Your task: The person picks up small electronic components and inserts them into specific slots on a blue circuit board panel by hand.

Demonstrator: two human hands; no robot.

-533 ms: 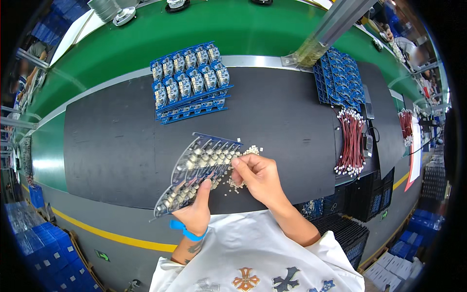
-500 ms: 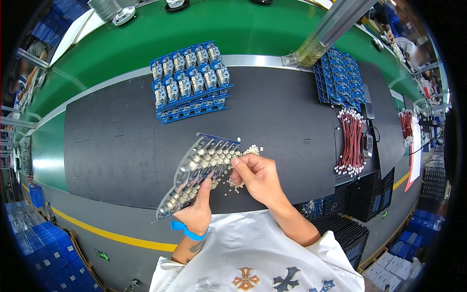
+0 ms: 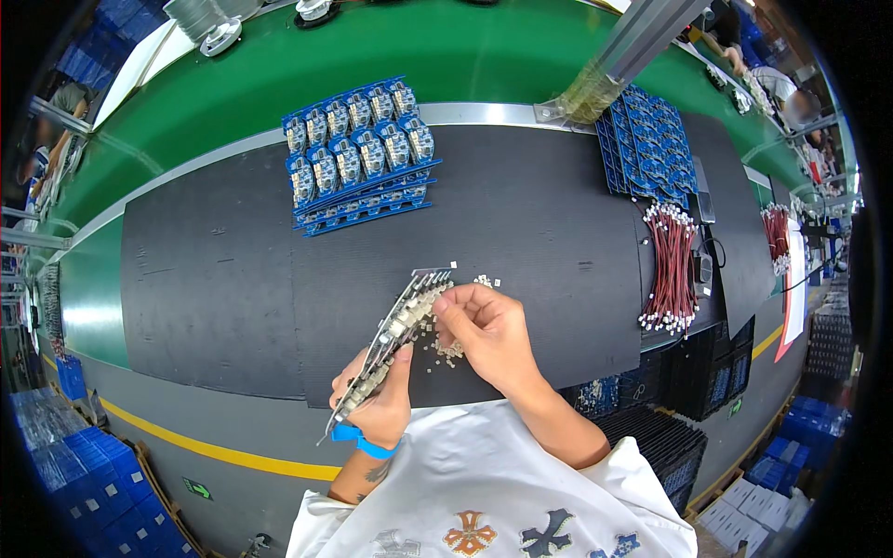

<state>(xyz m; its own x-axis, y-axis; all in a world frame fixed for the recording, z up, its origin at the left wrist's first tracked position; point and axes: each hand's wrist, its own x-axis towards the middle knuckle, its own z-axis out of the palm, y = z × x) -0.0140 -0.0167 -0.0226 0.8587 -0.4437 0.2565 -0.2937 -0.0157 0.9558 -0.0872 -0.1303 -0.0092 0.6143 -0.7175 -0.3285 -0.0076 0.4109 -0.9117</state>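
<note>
My left hand (image 3: 388,407) grips a circuit board panel (image 3: 394,333) by its lower part, thumb on the near face. The panel stands tilted, almost edge-on, with rows of pale components along it. At its upper right edge, my right hand (image 3: 493,337) has thumb and index finger pinched together; whatever is between the fingertips is too small to make out. Small white connectors (image 3: 447,352) lie scattered on the black mat (image 3: 521,223) below and behind the right hand, partly hidden by it.
Beyond my hands sits a stack of blue circuit board panels (image 3: 361,153). Another blue stack (image 3: 646,144) stands at the far right by a metal post (image 3: 633,60). Nearer lies a bundle of red wires with white plugs (image 3: 669,268). Black crates (image 3: 651,456) stand below the mat's right edge.
My left hand has turned the panel from showing its broad face to nearly edge-on. The right hand has shifted slightly left, staying pinched at the panel's edge.
</note>
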